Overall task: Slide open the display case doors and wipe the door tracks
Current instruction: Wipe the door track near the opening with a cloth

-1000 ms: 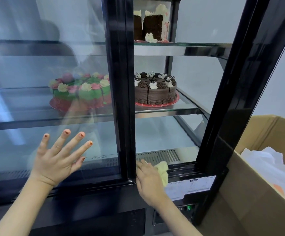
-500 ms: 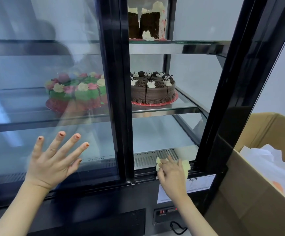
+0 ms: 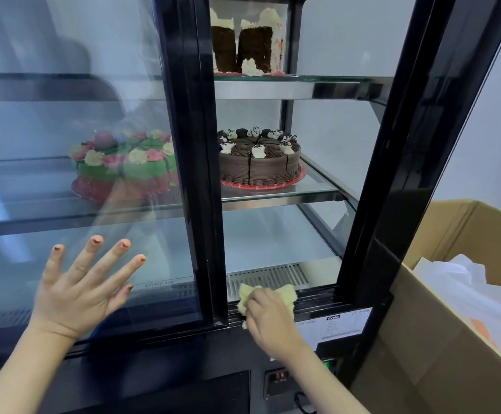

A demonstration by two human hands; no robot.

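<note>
The black-framed glass sliding door (image 3: 192, 162) of the display case is slid to the left, so the right half stands open. My left hand (image 3: 85, 291) presses flat on that glass with fingers spread. At the bottom of the opening, my right hand (image 3: 268, 316) grips a pale yellow cloth (image 3: 286, 292) and holds it down on the black door track (image 3: 318, 301), a little right of the door's edge.
Inside are a chocolate cake (image 3: 259, 156), a green flowered cake (image 3: 126, 162) behind the glass, and cut cake slices (image 3: 246, 46) on the top shelf. A silver vent grille (image 3: 268, 277) lies behind the track. An open cardboard box (image 3: 452, 294) with white wrapping stands at the right.
My right hand swept the cloth rightwards along the track from the door's edge, then came back a little to the left. The left hand stayed flat on the glass.
</note>
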